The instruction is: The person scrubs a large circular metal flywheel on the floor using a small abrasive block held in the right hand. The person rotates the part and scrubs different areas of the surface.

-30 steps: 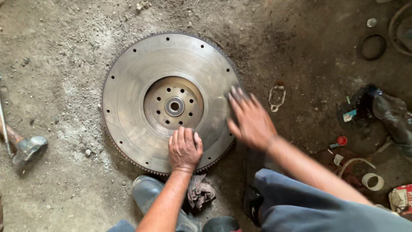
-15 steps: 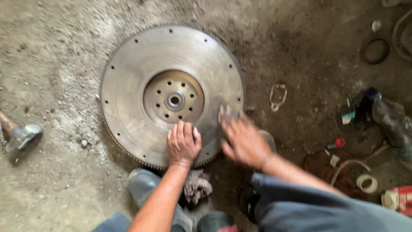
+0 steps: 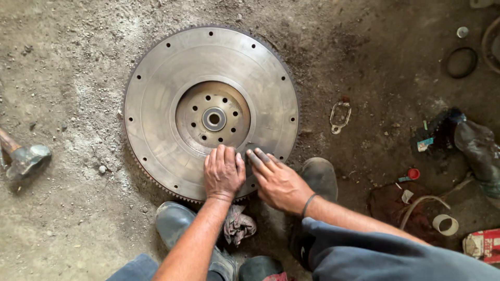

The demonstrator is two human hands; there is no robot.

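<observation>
Both hands (image 3: pixel 250 174) flat on flywheel (image 3: pixel 172 78) near edge.

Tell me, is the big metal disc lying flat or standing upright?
Flat: the disc lies face-up on the ground, its whole round face visible.

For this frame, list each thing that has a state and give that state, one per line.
Flywheel: flat on the dirt floor, face up.
Left hand: palm down, flat on the flywheel.
Right hand: fingertips pressed on the flywheel, beside the left hand.
Rag: crumpled on the ground under the left wrist.
Hammer: lying on the floor, untouched.
Tape roll: lying flat.
</observation>
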